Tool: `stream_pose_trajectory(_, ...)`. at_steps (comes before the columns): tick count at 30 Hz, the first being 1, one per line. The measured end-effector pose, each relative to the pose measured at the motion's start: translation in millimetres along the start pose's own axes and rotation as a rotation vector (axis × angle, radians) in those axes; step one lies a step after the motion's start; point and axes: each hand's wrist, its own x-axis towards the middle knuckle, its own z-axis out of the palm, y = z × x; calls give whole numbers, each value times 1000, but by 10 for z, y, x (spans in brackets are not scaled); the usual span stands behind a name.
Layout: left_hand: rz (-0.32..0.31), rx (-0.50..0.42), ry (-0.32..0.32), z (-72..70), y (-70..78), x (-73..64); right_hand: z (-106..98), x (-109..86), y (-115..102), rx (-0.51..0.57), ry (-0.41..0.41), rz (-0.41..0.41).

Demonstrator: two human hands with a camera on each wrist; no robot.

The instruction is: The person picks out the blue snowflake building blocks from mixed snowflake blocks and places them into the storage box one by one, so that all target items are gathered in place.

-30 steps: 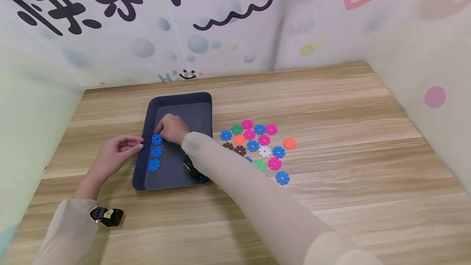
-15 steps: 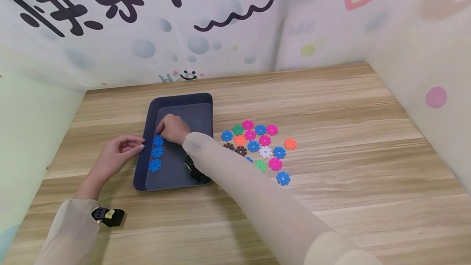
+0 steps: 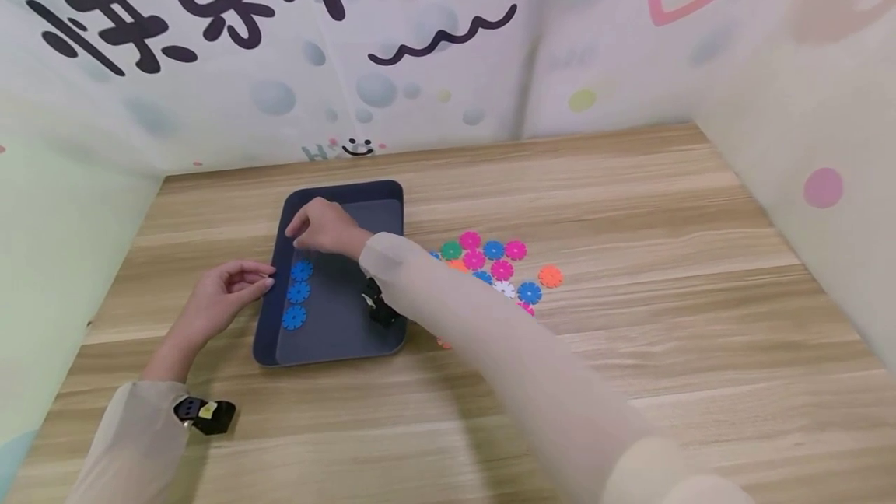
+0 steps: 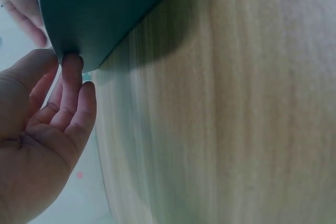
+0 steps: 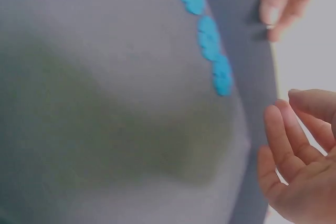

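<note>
Head view, left of centre: note left hand [image 3: 225,294] pinching dark tray [image 3: 332,337] at its rim, right hand [image 3: 325,226] loose, empty, and inside, blue discs [image 3: 299,292], probably light and stiff, best lifted by notched edges.

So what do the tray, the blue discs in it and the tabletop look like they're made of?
Tray: perhaps plastic or coated metal, matte, with smooth rounded corners. Blue discs: likely smooth plastic, evenly coloured with notched rims. Tabletop: wood or wood-look laminate, low sheen, judging by its streaky grain.
</note>
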Motion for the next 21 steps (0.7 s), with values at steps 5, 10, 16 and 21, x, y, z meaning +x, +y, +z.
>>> stream_pose_trajectory(5, -2, -9, -2, 7, -8, -5, -219, -92, -39, 40, -49, -112)
stream_pose_trajectory(10, 8, -10, 7, 11, -10, -7, -456, -224, -57, 6, -82, -200)
stream_pose_trajectory(16, 18, -17, 14, 24, -5, -1, -729, -423, -37, -44, -104, -222)
stream_pose_trajectory(21, 12, -3, 20, 27, 4, -4, -914, -564, 72, -56, -67, -237)
